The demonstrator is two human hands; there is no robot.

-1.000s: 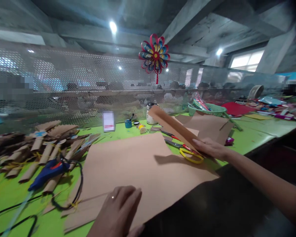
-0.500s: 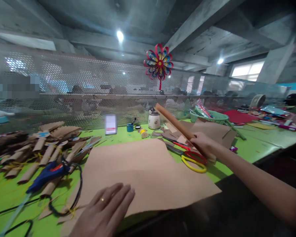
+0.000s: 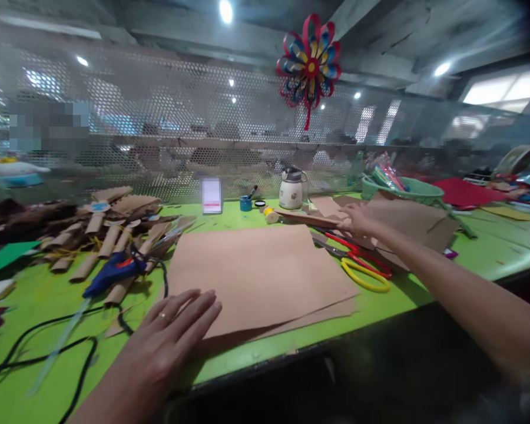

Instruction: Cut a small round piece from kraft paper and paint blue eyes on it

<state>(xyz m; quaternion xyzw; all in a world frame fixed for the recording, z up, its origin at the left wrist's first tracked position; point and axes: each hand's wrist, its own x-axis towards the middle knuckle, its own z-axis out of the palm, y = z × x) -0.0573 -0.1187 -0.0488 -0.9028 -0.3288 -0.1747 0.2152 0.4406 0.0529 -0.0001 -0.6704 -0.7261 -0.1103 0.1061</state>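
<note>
lowered since half a second ago, the folded brown paper strip (image 3: 311, 219) that stood slanted toward the upper part of the frame is now almost level, just right of the frame's centre. its long axis runs left to right, dipping slightly toward the right, and its far end points left, close by the yellow spool (image 3: 271, 215) and below the white jug (image 3: 291, 191). the right hand (image 3: 360, 221) is at the strip's right end, fingers bent and a little spread over it; whether they pinch it or merely press on it, i cannot tell. at lower left of the frame, the left hand (image 3: 168, 330) is open, palm down, fingers stretched and only slightly parted, over the lower left edge of the large brown sheet (image 3: 256, 271); it grips nothing. that sheet lies across the middle of the frame, wider than deep, its right corner pointing toward the lower right, with another paper edge showing beneath. to its right lie red-handled scissors (image 3: 371, 257) and yellow-handled scissors (image 3: 365, 275), blades toward upper left.
</note>
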